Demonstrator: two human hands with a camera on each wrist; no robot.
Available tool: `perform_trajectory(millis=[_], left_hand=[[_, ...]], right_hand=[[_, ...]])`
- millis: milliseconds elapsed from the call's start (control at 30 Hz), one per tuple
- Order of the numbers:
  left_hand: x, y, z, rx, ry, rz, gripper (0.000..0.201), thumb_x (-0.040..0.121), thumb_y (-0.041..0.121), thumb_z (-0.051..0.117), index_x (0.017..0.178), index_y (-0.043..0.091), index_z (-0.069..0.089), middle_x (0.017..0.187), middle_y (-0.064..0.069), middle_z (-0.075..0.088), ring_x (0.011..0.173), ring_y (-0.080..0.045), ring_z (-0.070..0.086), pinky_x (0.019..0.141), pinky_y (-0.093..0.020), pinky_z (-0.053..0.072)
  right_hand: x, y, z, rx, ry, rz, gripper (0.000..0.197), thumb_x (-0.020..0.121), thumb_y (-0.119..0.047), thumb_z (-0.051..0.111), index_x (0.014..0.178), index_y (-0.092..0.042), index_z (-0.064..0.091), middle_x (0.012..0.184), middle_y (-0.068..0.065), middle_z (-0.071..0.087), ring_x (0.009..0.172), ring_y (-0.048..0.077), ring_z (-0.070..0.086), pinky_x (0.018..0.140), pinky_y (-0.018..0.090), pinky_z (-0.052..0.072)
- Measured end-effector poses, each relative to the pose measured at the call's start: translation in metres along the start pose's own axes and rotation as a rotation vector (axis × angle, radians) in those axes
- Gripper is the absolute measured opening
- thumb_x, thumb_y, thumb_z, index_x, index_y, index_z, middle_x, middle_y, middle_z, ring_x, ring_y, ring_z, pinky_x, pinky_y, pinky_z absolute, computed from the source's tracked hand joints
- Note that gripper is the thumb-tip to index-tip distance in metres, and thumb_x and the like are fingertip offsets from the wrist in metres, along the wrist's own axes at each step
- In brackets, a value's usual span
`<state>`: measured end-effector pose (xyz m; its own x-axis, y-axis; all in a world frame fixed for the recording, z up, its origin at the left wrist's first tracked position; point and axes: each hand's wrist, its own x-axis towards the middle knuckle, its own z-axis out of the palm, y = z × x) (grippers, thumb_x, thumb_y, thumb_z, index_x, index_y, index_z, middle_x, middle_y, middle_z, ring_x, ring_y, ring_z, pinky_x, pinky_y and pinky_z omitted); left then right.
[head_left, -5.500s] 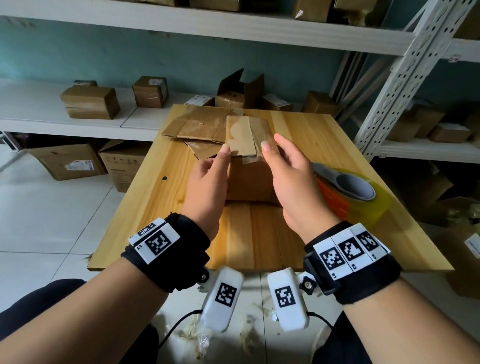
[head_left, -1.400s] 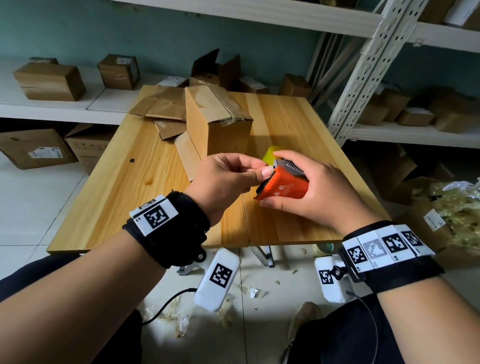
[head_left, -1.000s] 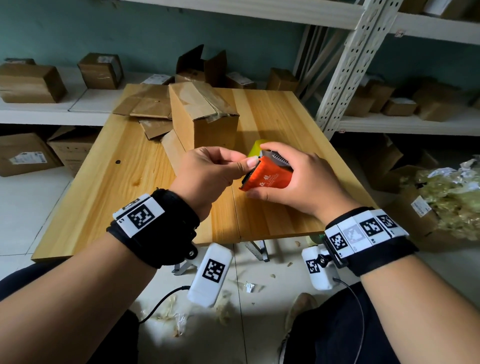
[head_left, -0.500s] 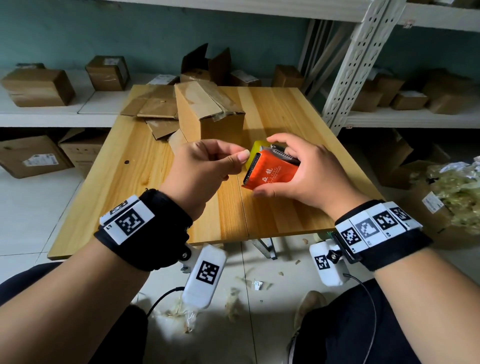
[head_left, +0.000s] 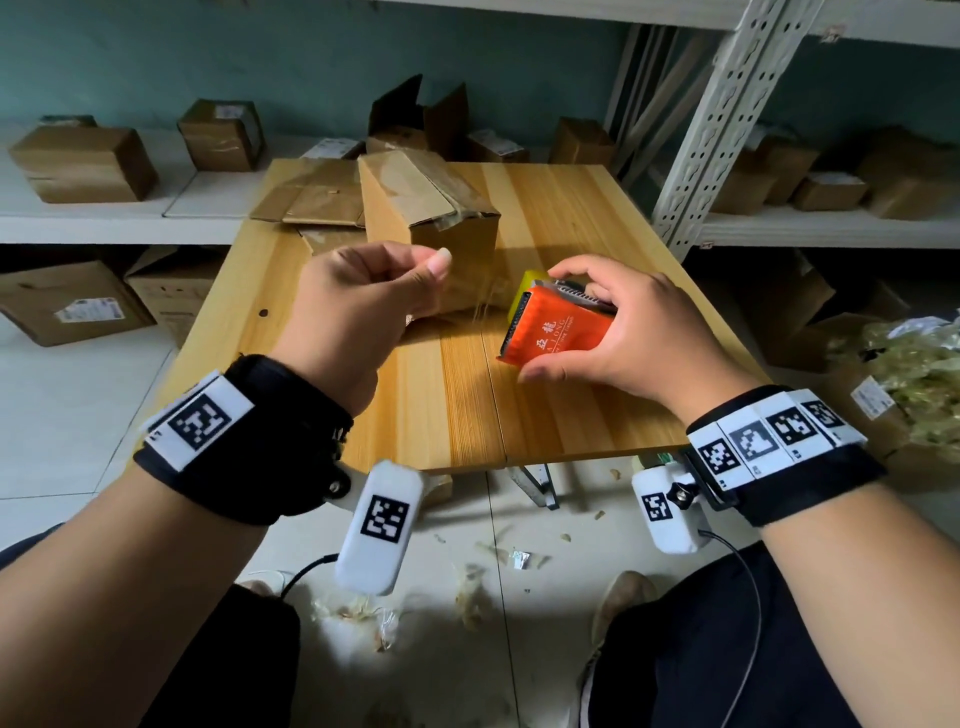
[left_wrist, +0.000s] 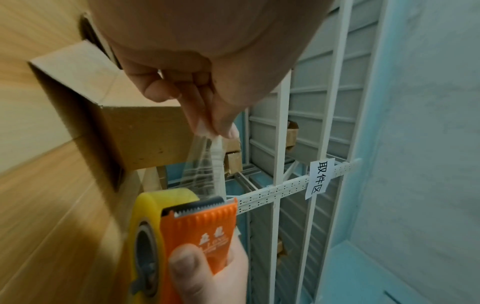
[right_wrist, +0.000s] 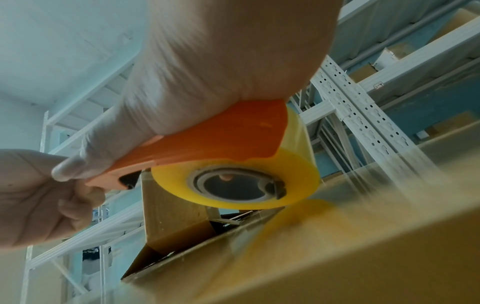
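Tape strip (left_wrist: 203, 168) runs clear and taut from left hand (head_left: 358, 306) to orange dispenser (head_left: 556, 332), just above the wooden table (head_left: 457, 410), with the cardboard box (head_left: 415, 208) behind. Left hand: thumb and forefinger pinch the strip's free end. Right hand (head_left: 639, 338): wrapped round the dispenser, thumb on its orange face. Head view: strip barely shows. Left wrist view: strip plain, as is the toothed blade (left_wrist: 197, 207). Right wrist view alone: yellow roll (right_wrist: 233, 174) side-on, grey core.
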<state>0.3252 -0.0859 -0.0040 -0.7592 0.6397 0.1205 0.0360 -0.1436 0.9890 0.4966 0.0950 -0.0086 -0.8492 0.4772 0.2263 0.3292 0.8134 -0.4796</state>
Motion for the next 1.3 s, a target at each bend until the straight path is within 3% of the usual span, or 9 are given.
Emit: perform_trajectory(millis=[133, 267, 367, 567, 700, 800, 1000, 1067, 1300], left_hand=[[-0.001, 0.002, -0.005, 0.051, -0.001, -0.007, 0.007, 0.096, 0.015, 0.073, 0.092, 0.009, 0.072, 0.078, -0.006, 0.067, 0.061, -0.003, 0.060, 0.056, -0.014, 0.047], [0.006, 0.002, -0.019, 0.037, 0.023, -0.049, 0.017, 0.091, 0.031, 0.077, 0.097, 0.015, 0.075, 0.087, -0.003, 0.071, 0.072, -0.006, 0.062, 0.065, -0.022, 0.045], [0.005, 0.001, -0.023, 0.072, 0.027, 0.009, 0.016, 0.089, 0.031, 0.077, 0.094, 0.016, 0.076, 0.085, 0.000, 0.074, 0.072, -0.006, 0.064, 0.062, -0.020, 0.046], [0.016, 0.008, -0.052, -0.031, 0.107, -0.109, 0.012, 0.094, 0.030, 0.076, 0.085, 0.023, 0.077, 0.086, 0.007, 0.075, 0.073, -0.004, 0.062, 0.069, -0.026, 0.041], [0.013, 0.008, -0.057, 0.050, 0.052, -0.026, 0.014, 0.088, 0.038, 0.078, 0.088, 0.024, 0.079, 0.094, 0.001, 0.077, 0.080, -0.008, 0.066, 0.073, -0.030, 0.044], [0.011, 0.009, -0.053, 0.065, 0.026, 0.003, 0.031, 0.077, 0.043, 0.083, 0.098, 0.021, 0.079, 0.099, -0.005, 0.077, 0.085, -0.012, 0.067, 0.075, -0.033, 0.046], [0.010, 0.004, -0.040, 0.084, -0.005, 0.127, 0.019, 0.083, 0.020, 0.085, 0.101, 0.016, 0.079, 0.081, 0.004, 0.076, 0.075, -0.008, 0.067, 0.064, -0.021, 0.048], [0.006, 0.003, -0.033, 0.099, -0.047, 0.196, 0.014, 0.084, 0.014, 0.083, 0.097, 0.015, 0.078, 0.080, 0.005, 0.078, 0.075, -0.006, 0.070, 0.066, -0.017, 0.052], [-0.014, -0.008, -0.009, 0.246, -0.280, 0.355, 0.014, 0.082, 0.013, 0.086, 0.094, 0.008, 0.081, 0.088, -0.002, 0.081, 0.079, -0.017, 0.076, 0.073, -0.026, 0.061]], right_hand=[[-0.003, -0.002, 0.000, 0.017, -0.001, 0.014, 0.106, 0.049, -0.098, 0.073, 0.138, -0.043, 0.052, 0.131, -0.007, 0.068, 0.126, 0.017, 0.063, 0.097, 0.046, 0.060], [-0.008, -0.005, -0.005, 0.037, 0.038, 0.032, 0.107, 0.046, -0.097, 0.075, 0.136, -0.042, 0.055, 0.129, -0.004, 0.072, 0.124, 0.013, 0.066, 0.097, 0.044, 0.060], [-0.011, -0.004, -0.007, 0.032, 0.044, 0.049, 0.107, 0.048, -0.096, 0.076, 0.138, -0.042, 0.055, 0.132, -0.002, 0.071, 0.124, 0.015, 0.066, 0.098, 0.043, 0.060], [-0.016, -0.002, -0.011, -0.014, 0.102, 0.094, 0.107, 0.051, -0.096, 0.075, 0.138, -0.038, 0.056, 0.130, -0.004, 0.070, 0.121, 0.016, 0.066, 0.094, 0.043, 0.061], [-0.014, 0.001, -0.010, -0.107, 0.103, 0.146, 0.105, 0.053, -0.095, 0.074, 0.140, -0.039, 0.054, 0.127, -0.007, 0.069, 0.113, 0.018, 0.065, 0.091, 0.039, 0.059], [-0.010, 0.003, -0.009, -0.119, 0.098, 0.173, 0.100, 0.057, -0.093, 0.073, 0.139, -0.039, 0.054, 0.125, -0.009, 0.068, 0.108, 0.017, 0.063, 0.087, 0.037, 0.057], [0.000, 0.013, -0.005, -0.114, 0.097, 0.219, 0.095, 0.067, -0.090, 0.071, 0.146, -0.041, 0.051, 0.123, -0.009, 0.066, 0.107, 0.017, 0.064, 0.086, 0.038, 0.058], [0.003, 0.017, -0.004, -0.105, 0.128, 0.246, 0.094, 0.070, -0.090, 0.070, 0.148, -0.040, 0.050, 0.127, -0.006, 0.068, 0.108, 0.019, 0.065, 0.085, 0.037, 0.057], [0.017, 0.017, -0.003, -0.134, 0.190, 0.327, 0.098, 0.069, -0.094, 0.066, 0.147, -0.037, 0.051, 0.129, -0.003, 0.070, 0.106, 0.021, 0.068, 0.078, 0.034, 0.055]])
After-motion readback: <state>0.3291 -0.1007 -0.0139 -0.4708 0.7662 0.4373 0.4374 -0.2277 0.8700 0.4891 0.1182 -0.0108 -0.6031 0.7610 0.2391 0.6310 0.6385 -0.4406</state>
